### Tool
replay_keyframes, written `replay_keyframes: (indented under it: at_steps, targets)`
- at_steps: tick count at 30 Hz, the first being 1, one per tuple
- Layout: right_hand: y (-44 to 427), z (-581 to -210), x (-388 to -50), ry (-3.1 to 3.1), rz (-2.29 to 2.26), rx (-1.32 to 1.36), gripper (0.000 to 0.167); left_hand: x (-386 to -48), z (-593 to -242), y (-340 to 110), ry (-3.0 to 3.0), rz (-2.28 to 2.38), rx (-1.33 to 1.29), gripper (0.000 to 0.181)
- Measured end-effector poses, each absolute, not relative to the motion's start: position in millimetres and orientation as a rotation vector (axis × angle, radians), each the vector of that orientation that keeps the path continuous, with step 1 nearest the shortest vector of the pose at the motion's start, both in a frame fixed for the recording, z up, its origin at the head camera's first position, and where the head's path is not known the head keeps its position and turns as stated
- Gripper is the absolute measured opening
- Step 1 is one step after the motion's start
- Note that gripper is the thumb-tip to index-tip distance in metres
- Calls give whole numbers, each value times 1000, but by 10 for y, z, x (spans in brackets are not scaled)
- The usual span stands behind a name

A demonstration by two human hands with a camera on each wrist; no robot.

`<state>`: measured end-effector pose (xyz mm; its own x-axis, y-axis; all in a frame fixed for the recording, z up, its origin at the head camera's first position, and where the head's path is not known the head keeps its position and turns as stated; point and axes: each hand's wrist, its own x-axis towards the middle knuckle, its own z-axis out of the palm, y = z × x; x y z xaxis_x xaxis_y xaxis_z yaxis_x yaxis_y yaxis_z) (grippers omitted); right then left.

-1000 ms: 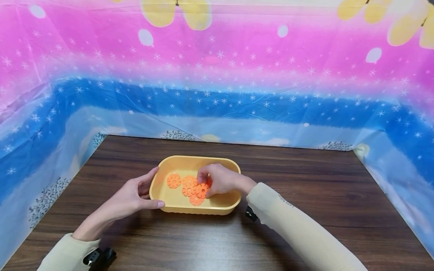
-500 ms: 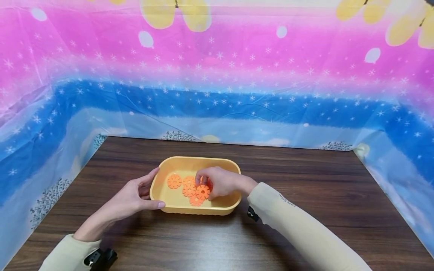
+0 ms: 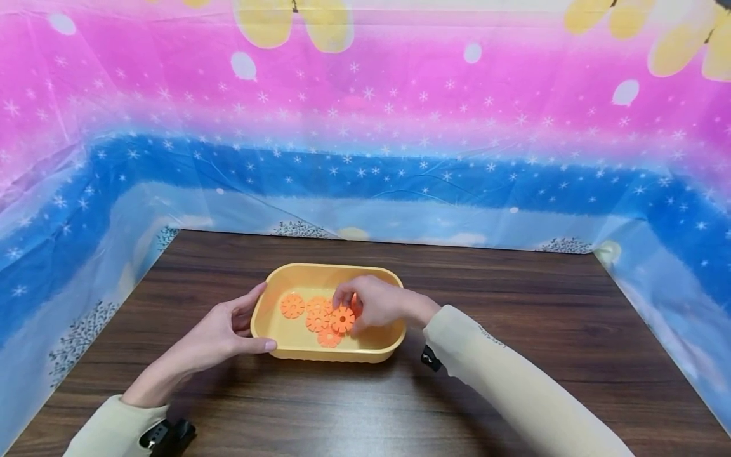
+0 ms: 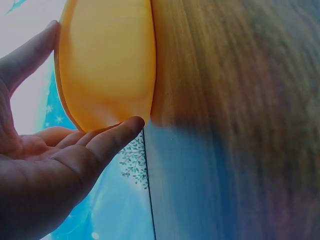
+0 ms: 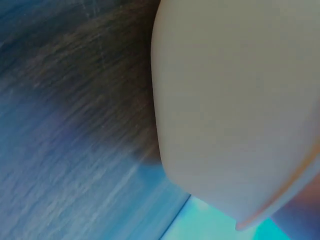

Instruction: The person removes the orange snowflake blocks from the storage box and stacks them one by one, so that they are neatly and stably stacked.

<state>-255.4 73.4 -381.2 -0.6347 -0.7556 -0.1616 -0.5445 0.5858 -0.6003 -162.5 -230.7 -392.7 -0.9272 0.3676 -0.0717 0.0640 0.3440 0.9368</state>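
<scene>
A yellow rectangular plastic basin (image 3: 320, 355) with rounded corners sits on the table, several orange notched plastic discs (image 3: 313, 322) lying inside. My left hand (image 3: 217, 330) grips its left end, thumb over the front rim and fingers round the far corner. In the left wrist view, that hand (image 4: 55, 165) holds the translucent-looking basin wall (image 4: 107, 60) between thumb and fingers. Inside the basin, my right hand (image 3: 379, 304) pinches an orange snowflake disc (image 3: 348, 313), tilted above the pile; its fingers partly hide more orange. The right wrist view shows mostly the basin's outer wall (image 5: 225, 100).
One orange disc (image 3: 287, 307) lies apart on the left of the basin floor. Dark wood-grain table (image 3: 514, 317) surrounds the basin. A pink and blue printed cloth (image 3: 400, 127) hangs behind and along both sides.
My right hand has shifted slightly right and up, and the pinched disc has risen and tilted a little. The left hand keeps its grip; the basin stays in place.
</scene>
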Motion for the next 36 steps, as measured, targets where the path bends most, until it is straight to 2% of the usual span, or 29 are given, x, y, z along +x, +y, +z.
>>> replay_keyframes:
  at_steps: [16,36]
  targets:
    - [994,-3631,-2507,2337,-1057,-1001,42,-1629,-3918,-2304,2343,1609,382,109]
    - [1654,-3530,-2582,2361,-1292,-871,45,-1629,-3911,-2302,2374,1572,388,109]
